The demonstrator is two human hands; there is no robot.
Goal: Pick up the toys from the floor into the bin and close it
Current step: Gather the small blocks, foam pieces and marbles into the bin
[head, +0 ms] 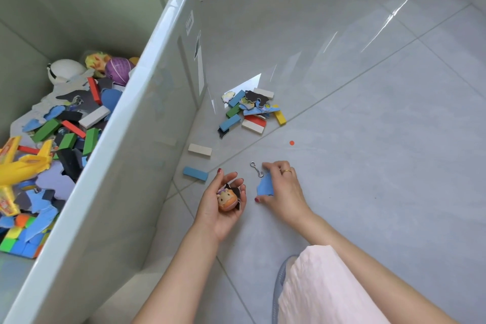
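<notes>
Collection stage of the tidy-up, seen from the head camera. The left hand (223, 201), palm up with fingers curled, cradles a small round doll-head toy (227, 199) with a dark piece tucked behind it; the right hand (280, 187), wearing a ring, lies palm down on the tiled floor (381, 166) and pinches a blue foam puzzle piece (265, 186) between thumb and fingers. Just beside its fingertips lies a small metal S-hook (257, 169), not touched. The open white plastic bin (126, 123) stands at left, already holding many blocks, foam pieces, a yellow toy aeroplane (25, 163) and balls; no lid can be identified. Toys remaining on the floor: a blue wooden block (195, 173) and a cream wooden block (200, 150) close against the bin wall, and farther off a heap of blocks and puzzle pieces (251, 112) with a small red dot (291, 142) lying between it and the hands. By judgement, the task is well under way but unfinished. The next move calls for lifting the foam piece clear of the floor, then carrying both handfuls leftward over the rim and releasing them; thin foam may slip from a light pinch.
</notes>
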